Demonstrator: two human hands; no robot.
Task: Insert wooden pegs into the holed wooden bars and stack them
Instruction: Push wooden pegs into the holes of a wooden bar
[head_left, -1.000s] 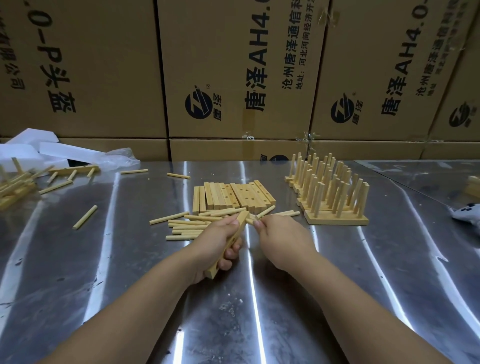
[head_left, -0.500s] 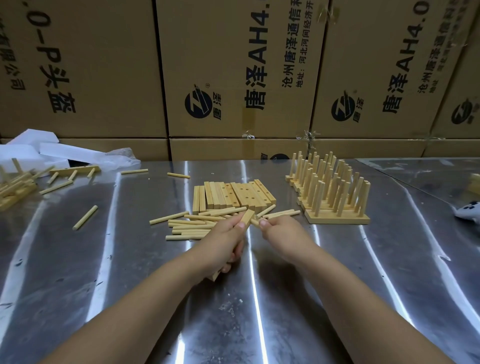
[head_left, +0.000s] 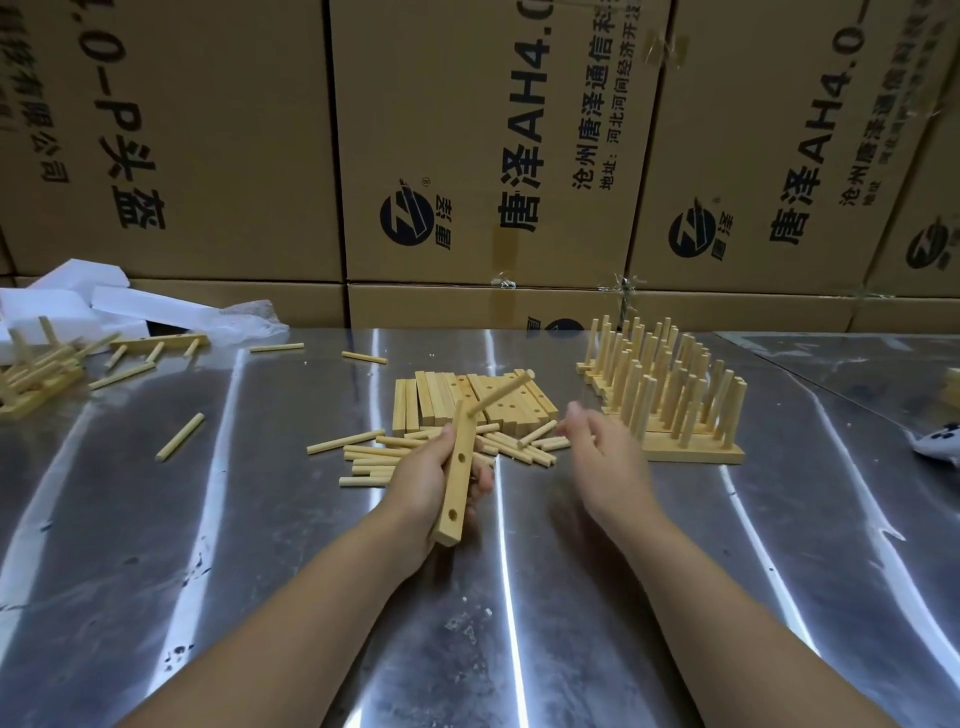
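While the left hand (head_left: 423, 480) grips a holed bar (head_left: 455, 488) at frame centre, one peg (head_left: 503, 391) juts from its top hole; the right hand (head_left: 605, 460) hovers beside it, fingers loose and empty, above loose pegs (head_left: 369, 460), with pegged bars (head_left: 670, 410) standing centre right.

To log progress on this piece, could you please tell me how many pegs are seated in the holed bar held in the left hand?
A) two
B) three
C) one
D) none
C: a single wooden peg sticks out near the top end of the holed wooden bar gripped by the left hand, and the two holes visible below it are empty.
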